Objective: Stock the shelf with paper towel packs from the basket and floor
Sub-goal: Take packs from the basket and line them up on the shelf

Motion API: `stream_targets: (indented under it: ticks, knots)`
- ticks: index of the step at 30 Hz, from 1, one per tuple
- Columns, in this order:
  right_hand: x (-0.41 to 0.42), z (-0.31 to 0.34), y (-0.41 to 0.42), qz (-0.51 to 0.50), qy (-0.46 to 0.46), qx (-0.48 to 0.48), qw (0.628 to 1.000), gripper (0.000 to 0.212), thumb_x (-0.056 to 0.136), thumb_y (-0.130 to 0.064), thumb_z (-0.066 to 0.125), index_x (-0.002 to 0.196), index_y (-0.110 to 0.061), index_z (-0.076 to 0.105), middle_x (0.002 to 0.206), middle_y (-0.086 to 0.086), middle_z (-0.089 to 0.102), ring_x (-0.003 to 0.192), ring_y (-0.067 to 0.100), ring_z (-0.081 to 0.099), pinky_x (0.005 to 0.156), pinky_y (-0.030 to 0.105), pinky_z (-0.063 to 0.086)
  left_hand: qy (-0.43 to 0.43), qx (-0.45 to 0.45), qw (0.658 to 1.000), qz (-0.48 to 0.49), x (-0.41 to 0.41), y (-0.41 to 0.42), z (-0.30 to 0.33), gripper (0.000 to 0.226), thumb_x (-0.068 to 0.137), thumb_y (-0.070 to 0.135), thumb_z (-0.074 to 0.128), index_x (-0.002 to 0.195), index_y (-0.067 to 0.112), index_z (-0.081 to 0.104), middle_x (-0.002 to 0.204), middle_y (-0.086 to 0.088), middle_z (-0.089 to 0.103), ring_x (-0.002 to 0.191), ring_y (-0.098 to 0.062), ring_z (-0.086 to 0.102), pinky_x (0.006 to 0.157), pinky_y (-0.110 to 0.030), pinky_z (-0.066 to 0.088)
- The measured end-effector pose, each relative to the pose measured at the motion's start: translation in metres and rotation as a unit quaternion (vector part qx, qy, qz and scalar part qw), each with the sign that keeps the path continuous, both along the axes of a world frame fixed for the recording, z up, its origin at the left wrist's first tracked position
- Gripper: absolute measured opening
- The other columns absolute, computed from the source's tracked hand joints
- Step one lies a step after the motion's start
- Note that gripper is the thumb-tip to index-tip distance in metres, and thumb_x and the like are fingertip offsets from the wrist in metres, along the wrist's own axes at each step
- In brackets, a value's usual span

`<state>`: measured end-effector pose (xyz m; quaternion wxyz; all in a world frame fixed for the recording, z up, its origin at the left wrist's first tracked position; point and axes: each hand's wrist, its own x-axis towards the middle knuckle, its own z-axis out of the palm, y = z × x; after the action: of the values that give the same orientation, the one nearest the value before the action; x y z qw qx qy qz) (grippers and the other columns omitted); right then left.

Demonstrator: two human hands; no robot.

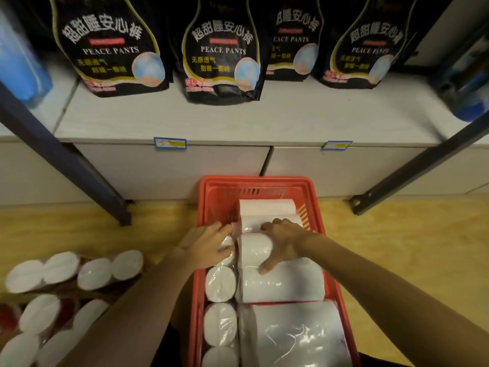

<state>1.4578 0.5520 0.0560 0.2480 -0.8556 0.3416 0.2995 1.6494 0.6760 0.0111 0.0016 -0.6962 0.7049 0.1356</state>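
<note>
We are reaching forward with both arms.
Our left hand (205,243) is lying flat, fingers straight; our right hand (284,242) is curling its fingers, thumb stretching back toward us.

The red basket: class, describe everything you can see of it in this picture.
The red basket is a rectangular plastic shopping basket with slotted, grille-like walls and a thick stepped rim. It stands on the yellowish wooden floor, its far end close to the white shelf unit's base. It is packed with white paper towel packs in clear film, some on their sides, some end-up along its left wall. The left hand and right hand reach into it, both touching packs. Its near end is cut off by the frame.
</note>
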Motion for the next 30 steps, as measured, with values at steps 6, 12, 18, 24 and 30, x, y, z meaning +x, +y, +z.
stream_targets:
  ticks: [6,12,18,24,30]
  knots:
    - [-0.004,0.026,-0.009,0.029,0.013,-0.022,0.999,0.088,0.057,-0.062,0.079,0.127,-0.023,0.044,0.111,-0.001,0.044,0.109,0.022,0.043,0.092,0.041,0.046,-0.077,0.166,0.982,0.039,-0.019,-0.014,0.009,0.080,0.077,0.076,0.049,0.134,0.020,0.042,0.126,-0.009,0.057,0.115,-0.028,0.055,0.082,-0.035,0.042]
    - [-0.016,0.030,-0.012,-0.011,-0.012,-0.011,1.000,0.085,0.059,-0.054,0.083,0.120,-0.022,0.034,0.110,0.003,0.057,0.095,0.023,0.057,0.079,0.038,0.054,-0.109,0.177,0.974,0.089,-0.033,-0.015,0.004,0.089,0.070,0.075,0.058,0.135,0.016,0.044,0.136,-0.004,0.044,0.126,-0.024,0.038,0.100,-0.035,0.035]
    - [-0.017,0.039,-0.013,-0.024,-0.024,-0.031,0.999,0.083,0.057,-0.068,0.078,0.109,-0.025,0.029,0.103,0.002,0.055,0.088,0.023,0.054,0.068,0.035,0.044,-0.098,0.135,0.982,0.086,-0.041,-0.015,0.017,0.081,0.068,0.072,0.059,0.127,0.017,0.049,0.125,-0.002,0.047,0.113,-0.026,0.047,0.091,-0.037,0.036]
    - [-0.009,0.058,-0.032,-0.021,-0.064,-0.075,0.995,0.092,0.063,-0.079,0.064,0.128,-0.021,0.034,0.111,0.005,0.059,0.096,0.028,0.055,0.081,0.038,0.047,0.010,0.127,0.980,0.151,-0.034,-0.018,0.040,0.072,0.073,0.058,0.063,0.126,0.013,0.045,0.129,-0.005,0.036,0.103,-0.029,0.058,0.074,-0.035,0.043]
    - [-0.016,0.096,-0.039,-0.011,-0.106,-0.071,0.992,0.078,0.063,-0.062,0.068,0.126,-0.025,0.042,0.116,0.003,0.062,0.099,0.025,0.059,0.085,0.042,0.052,0.011,0.096,0.985,0.143,-0.022,-0.012,0.090,0.058,0.079,0.051,0.059,0.133,0.038,0.041,0.130,-0.007,0.038,0.102,-0.029,0.056,0.084,-0.037,0.050]
